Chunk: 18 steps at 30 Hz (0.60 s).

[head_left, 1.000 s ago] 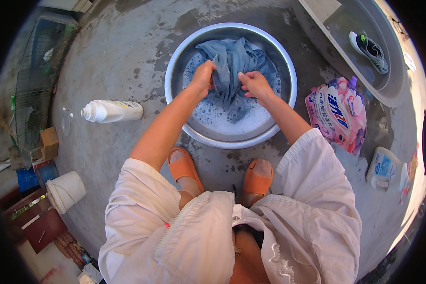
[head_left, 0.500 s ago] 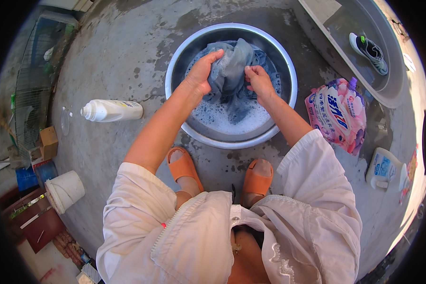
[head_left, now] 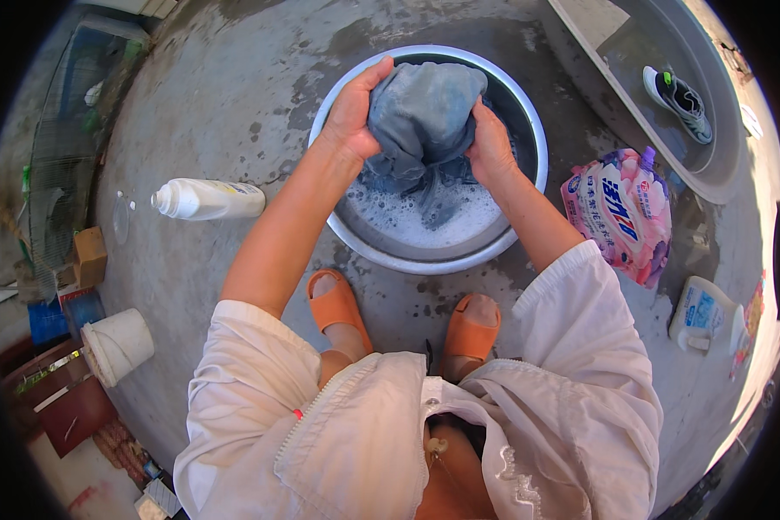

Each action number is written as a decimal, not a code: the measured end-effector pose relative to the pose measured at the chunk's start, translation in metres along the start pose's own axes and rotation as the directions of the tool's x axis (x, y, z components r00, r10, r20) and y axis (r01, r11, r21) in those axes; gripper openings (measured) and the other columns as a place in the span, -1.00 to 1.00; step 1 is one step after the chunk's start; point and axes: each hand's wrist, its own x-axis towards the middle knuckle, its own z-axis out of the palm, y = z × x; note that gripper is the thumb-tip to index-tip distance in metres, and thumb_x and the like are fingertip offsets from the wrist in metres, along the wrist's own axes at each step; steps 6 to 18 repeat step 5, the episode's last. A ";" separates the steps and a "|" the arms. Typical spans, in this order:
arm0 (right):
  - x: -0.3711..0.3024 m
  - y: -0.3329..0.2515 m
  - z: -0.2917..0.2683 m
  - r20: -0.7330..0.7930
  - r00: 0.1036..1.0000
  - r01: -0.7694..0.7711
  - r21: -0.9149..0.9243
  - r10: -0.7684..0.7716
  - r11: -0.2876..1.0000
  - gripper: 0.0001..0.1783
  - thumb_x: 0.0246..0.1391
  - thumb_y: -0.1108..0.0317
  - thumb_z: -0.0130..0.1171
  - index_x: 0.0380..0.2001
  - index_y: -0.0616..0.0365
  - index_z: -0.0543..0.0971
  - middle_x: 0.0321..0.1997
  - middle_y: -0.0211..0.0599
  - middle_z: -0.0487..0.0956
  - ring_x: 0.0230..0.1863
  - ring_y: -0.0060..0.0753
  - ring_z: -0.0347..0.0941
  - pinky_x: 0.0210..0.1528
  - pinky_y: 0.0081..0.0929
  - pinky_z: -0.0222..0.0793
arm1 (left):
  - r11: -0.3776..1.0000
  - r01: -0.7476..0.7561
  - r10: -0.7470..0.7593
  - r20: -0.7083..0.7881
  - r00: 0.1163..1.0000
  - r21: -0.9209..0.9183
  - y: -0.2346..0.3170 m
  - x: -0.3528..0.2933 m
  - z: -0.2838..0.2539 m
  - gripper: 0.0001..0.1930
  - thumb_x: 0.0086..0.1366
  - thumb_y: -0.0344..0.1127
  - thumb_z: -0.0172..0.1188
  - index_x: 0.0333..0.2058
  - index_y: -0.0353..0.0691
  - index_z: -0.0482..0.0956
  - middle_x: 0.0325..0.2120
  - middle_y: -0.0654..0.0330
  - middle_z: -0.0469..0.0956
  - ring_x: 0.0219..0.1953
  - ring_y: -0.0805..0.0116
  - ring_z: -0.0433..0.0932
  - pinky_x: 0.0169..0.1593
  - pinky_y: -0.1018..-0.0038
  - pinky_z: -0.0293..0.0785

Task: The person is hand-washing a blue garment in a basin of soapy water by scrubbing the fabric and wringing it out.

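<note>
A wet blue-grey garment (head_left: 426,108) is bunched up between my two hands, raised over a round metal basin (head_left: 416,258). My left hand (head_left: 355,111) grips its left side, thumb toward the top. On the right side, my right hand (head_left: 491,143) clasps the cloth, with some fingers hidden behind it. The garment's lower part trails down into soapy water (head_left: 459,221) covered in white foam. What kind of garment it is I cannot tell.
Left of the basin a white bottle (head_left: 208,200) lies on the concrete. To the right are a pink detergent pouch (head_left: 620,217) and a white jug (head_left: 702,314). A large grey tub (head_left: 711,169) at far right holds a sneaker (head_left: 680,102). A white bucket (head_left: 120,345) stands at left.
Both hands have lifted the garment higher, and it is now gathered into a rounder bundle. My right hand has moved up and outward to its right side.
</note>
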 end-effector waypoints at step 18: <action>-0.003 -0.003 0.004 0.011 0.997 0.082 -0.035 -0.081 0.996 -0.46 0.17 -0.06 -0.09 0.01 0.15 0.40 0.05 -0.27 0.41 0.04 -0.43 0.30 0.05 -0.49 0.18 | 0.955 -0.067 0.133 -0.219 0.967 0.287 -0.013 0.018 -0.036 -0.67 0.22 -0.20 0.10 -0.09 -0.24 0.45 -0.12 0.07 0.51 -0.09 0.21 0.50 0.04 0.26 0.40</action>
